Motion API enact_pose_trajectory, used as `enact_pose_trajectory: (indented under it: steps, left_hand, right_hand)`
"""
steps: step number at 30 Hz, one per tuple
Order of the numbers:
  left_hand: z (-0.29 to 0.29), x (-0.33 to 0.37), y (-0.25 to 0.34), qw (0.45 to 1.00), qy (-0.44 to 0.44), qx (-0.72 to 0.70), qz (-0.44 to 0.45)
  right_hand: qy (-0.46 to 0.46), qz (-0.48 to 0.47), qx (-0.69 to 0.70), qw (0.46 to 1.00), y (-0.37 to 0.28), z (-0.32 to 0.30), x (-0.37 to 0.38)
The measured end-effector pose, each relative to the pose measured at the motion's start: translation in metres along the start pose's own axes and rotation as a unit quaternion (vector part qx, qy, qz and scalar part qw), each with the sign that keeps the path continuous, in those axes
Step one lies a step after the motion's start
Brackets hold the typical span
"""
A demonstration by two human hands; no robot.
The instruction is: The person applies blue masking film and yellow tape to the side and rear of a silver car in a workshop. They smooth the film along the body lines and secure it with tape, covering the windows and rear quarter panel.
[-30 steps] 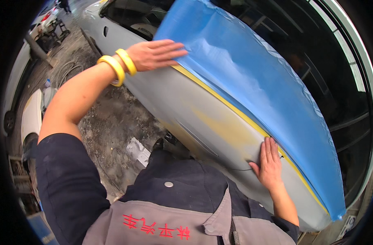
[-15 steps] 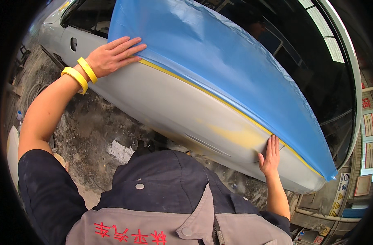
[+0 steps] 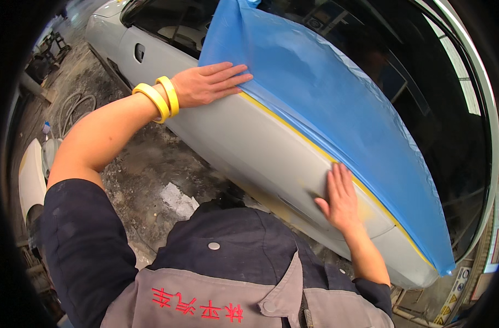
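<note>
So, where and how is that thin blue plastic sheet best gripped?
On the thin blue plastic sheet, probably pinch the crinkled far edge, coming from the dark car glass side: it looks untaped, while the near edge follows the narrow yellow tape strip, where the left hand and right hand rest.

Left arm (image 3: 101,128) is bent, left hand (image 3: 214,83) flat and facing down — fingers (image 3: 227,76) straight, slightly spread. Right forearm (image 3: 366,254) angles inward, right hand (image 3: 342,201) flat — thumb (image 3: 323,206) out.
</note>
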State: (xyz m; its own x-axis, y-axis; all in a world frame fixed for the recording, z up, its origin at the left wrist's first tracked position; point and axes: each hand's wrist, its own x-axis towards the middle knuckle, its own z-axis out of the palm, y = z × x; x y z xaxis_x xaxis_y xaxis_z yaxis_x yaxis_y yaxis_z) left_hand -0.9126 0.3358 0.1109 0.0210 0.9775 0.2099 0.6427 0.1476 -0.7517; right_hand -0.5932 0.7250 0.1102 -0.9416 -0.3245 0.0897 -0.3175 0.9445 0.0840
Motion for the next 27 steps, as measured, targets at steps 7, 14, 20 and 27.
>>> enact_pose_trajectory:
  steps: [7, 14, 20, 27]
  left_hand:
    - [-0.007, 0.001, 0.003, 1.000, -0.008, 0.007, -0.014]
    - [0.012, -0.022, -0.015, 0.995, 0.090, -0.041, 0.020]
    - [0.069, -0.145, -0.097, 0.997, 0.063, -0.012, 0.050]
    - [0.131, -0.280, -0.189, 0.991, 0.077, 0.003, 0.107]
  right_hand:
    - [0.075, -0.085, 0.068, 0.991, -0.065, 0.014, 0.147]
    - [0.063, -0.074, 0.065, 0.993, -0.101, 0.023, 0.208]
    - [0.010, -0.035, 0.008, 0.999, -0.110, 0.035, 0.215]
    - [-0.019, 0.022, -0.019, 0.999, -0.115, 0.048, 0.216]
